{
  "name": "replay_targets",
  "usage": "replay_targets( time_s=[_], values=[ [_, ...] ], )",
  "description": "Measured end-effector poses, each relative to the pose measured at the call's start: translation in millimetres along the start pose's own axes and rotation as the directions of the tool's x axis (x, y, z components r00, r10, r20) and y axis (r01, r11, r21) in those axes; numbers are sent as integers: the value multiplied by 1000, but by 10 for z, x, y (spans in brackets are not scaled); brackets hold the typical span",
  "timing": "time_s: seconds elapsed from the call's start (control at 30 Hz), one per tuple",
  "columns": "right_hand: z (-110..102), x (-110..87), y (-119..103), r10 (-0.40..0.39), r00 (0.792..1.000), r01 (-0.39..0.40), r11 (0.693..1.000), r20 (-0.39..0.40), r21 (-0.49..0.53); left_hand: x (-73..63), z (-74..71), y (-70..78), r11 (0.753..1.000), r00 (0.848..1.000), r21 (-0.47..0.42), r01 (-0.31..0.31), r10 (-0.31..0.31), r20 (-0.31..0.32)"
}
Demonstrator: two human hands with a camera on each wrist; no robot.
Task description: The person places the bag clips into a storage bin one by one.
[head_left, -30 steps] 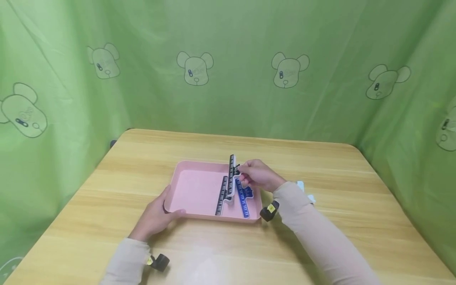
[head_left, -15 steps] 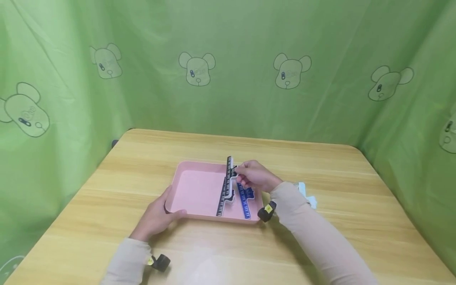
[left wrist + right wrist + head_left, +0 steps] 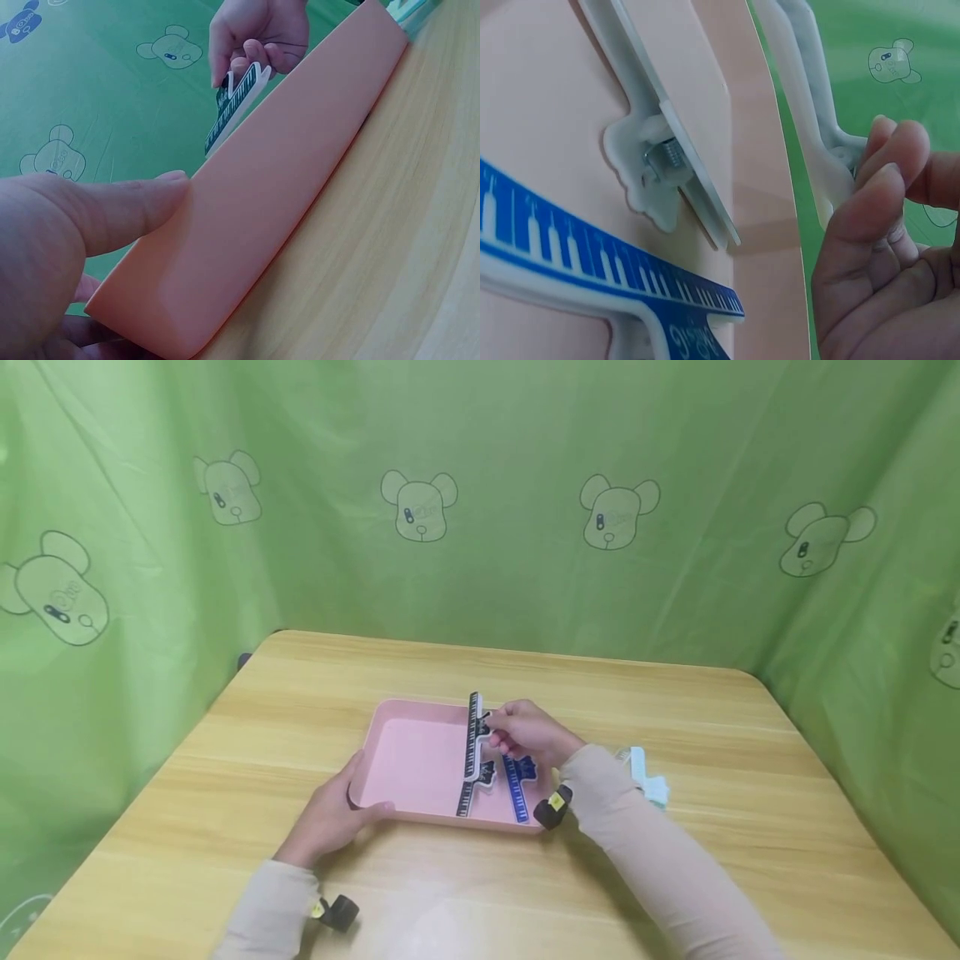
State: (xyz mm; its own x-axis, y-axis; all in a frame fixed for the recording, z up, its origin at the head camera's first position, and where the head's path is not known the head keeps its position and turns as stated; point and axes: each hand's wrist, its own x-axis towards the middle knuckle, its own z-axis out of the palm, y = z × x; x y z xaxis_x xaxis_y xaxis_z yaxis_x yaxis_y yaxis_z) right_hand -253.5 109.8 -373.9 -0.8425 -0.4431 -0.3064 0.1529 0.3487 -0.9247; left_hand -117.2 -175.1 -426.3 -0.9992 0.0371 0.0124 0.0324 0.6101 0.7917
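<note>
My left hand (image 3: 328, 817) grips the left end of a pink tray (image 3: 408, 764); in the left wrist view its thumb lies on the rim, fingers beneath partly hidden. Over the tray, my right hand (image 3: 531, 732) pinches a black sheet music clip (image 3: 472, 739) with piano-key print by its handle. A second black music clip (image 3: 465, 799) lies in the tray, partly covered by the held one. To its right lies a blue music clip (image 3: 516, 789). The right wrist view shows the held clip's white back (image 3: 810, 90) close to the fingers.
On the wooden table (image 3: 675, 877), right of the tray, lies a light blue clip-like piece (image 3: 649, 783), partly behind the right sleeve. Green curtain (image 3: 517, 585) with bear-face prints surrounds the table. Black wrist cameras hang below both cuffs.
My right hand has moved slightly left with the black music clip, which now overlaps more of the black one lying in the tray. The left hand keeps its place on the tray.
</note>
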Motion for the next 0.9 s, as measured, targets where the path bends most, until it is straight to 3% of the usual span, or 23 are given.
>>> replay_targets(
  time_s=[0.33,0.9],
  values=[
    [110,34,1,11,1000,-11,999,5,43,3,5,-21,1000,1000,-10,1,-1,6],
    [175,74,-7,35,998,-35,999,61,7,-3,9,-13,1000,1000,18,24,-24,1]
  ],
)
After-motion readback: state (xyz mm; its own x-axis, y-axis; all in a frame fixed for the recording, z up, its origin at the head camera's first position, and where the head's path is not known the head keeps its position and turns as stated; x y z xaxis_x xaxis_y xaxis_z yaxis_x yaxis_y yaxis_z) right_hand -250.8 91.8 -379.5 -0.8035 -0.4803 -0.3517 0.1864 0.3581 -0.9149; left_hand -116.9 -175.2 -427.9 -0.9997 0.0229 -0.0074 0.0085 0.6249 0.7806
